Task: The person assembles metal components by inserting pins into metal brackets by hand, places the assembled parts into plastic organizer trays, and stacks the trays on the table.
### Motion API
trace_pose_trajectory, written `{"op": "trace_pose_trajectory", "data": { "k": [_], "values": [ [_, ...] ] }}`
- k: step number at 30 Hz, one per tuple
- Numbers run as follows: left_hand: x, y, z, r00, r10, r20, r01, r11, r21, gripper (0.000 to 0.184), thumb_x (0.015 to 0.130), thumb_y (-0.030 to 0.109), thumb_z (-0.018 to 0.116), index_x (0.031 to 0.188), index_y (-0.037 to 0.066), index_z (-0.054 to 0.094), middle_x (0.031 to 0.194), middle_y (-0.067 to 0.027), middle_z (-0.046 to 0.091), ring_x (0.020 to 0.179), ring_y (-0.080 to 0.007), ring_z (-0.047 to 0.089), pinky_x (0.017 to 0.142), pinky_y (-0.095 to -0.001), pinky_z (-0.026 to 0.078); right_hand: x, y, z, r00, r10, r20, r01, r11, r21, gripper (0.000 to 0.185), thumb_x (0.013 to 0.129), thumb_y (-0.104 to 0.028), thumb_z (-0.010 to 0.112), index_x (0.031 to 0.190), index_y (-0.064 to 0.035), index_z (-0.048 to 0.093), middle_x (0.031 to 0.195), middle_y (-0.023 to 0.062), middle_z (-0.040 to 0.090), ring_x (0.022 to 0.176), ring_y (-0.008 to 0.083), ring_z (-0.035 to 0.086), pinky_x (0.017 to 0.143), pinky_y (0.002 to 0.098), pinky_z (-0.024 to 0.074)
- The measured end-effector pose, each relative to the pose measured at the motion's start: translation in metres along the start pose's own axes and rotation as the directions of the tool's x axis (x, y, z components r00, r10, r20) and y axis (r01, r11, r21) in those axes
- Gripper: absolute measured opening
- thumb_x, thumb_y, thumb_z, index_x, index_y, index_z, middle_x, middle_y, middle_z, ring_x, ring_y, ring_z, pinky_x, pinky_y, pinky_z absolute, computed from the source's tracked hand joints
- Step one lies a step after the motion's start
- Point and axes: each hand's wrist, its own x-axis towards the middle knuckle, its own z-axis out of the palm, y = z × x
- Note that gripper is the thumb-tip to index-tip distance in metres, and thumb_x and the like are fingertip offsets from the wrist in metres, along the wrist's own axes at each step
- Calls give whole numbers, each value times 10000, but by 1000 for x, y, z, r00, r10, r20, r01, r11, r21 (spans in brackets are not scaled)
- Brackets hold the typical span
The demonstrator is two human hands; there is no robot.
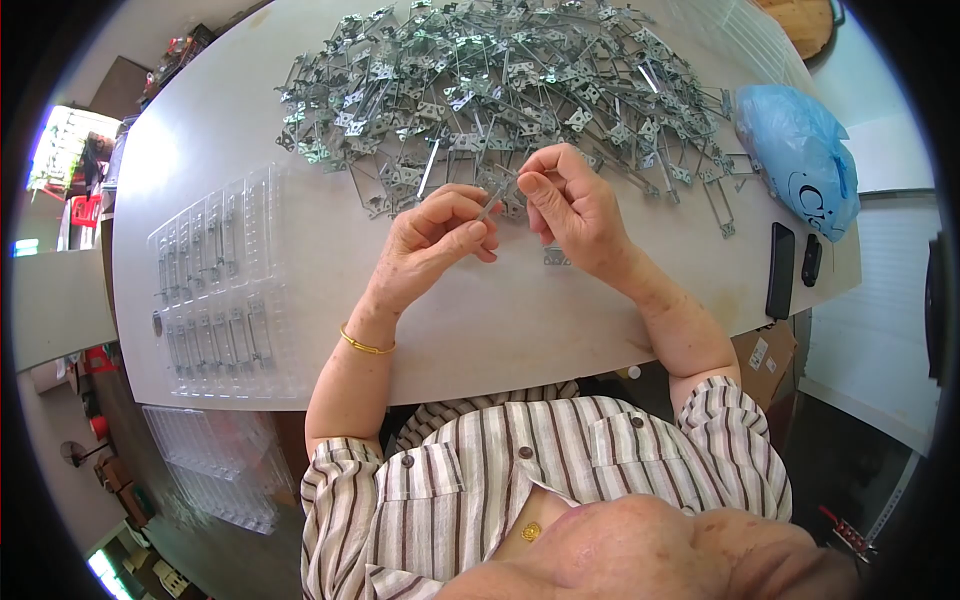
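Head view: the left fingers (462, 237) and right fingers (541, 191) pinch a metal part (491, 206) between them, nearer than the pile (500, 90) beyond. It looks light, stiff and thin, probably slippery but hardly fragile; either end seems best to grip.

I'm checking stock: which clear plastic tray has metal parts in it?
The tray on the table, at its left side: metal parts sit in two rows. The trays at lower left and upper right show none.
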Motion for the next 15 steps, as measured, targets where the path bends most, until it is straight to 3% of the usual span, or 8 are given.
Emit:
{"op": "trace_pose_trajectory", "data": {
  "k": [2, 8, 11, 15],
  "values": [
    [0, 1, 2, 1000, -4, -19, 5, 999, 53, 130, 1011, 79, 652, 1023, -48, 676, 1226, -114, 604, 884, -118, 691, 768, -262, 596, 1, -1, -1, 996, 88, 27, -90, 993, 79, 236, 1080, -300, 589, 1126, -68, 579, 673, -18, 605, 561, 42, 557, 489, 213, 422],
    [-1, 5, 5, 1000, -24, -5, 24, 973, 230, 102, 980, 75, 678, 1010, -22, 687, 1229, -91, 615, 827, -75, 646, 706, -231, 572, 3, -6, -3, 981, 150, 119, -171, 967, 188, 208, 1067, -272, 618, 1109, -68, 613, 669, -52, 576, 562, 22, 512, 492, 208, 386],
    [-1, 6, 4, 999, -10, 34, -2, 946, 323, 98, 983, 65, 675, 1011, -27, 693, 1224, -106, 621, 835, -95, 662, 674, -234, 567, 2, 0, -5, 989, 121, 82, -125, 991, 44, 159, 1051, -225, 644, 1046, -66, 641, 671, -77, 528, 579, 2, 441, 508, 209, 332],
    [-1, 2, 2, 993, 53, 107, -98, 873, 478, 67, 968, 53, 679, 987, -10, 690, 1220, -92, 628, 871, -89, 646, 705, -230, 532, 1, 3, -5, 999, 26, 40, -26, 1000, 7, 109, 1029, -174, 671, 998, -70, 663, 677, -101, 491, 603, -10, 388, 524, 213, 293]
  ]
}}
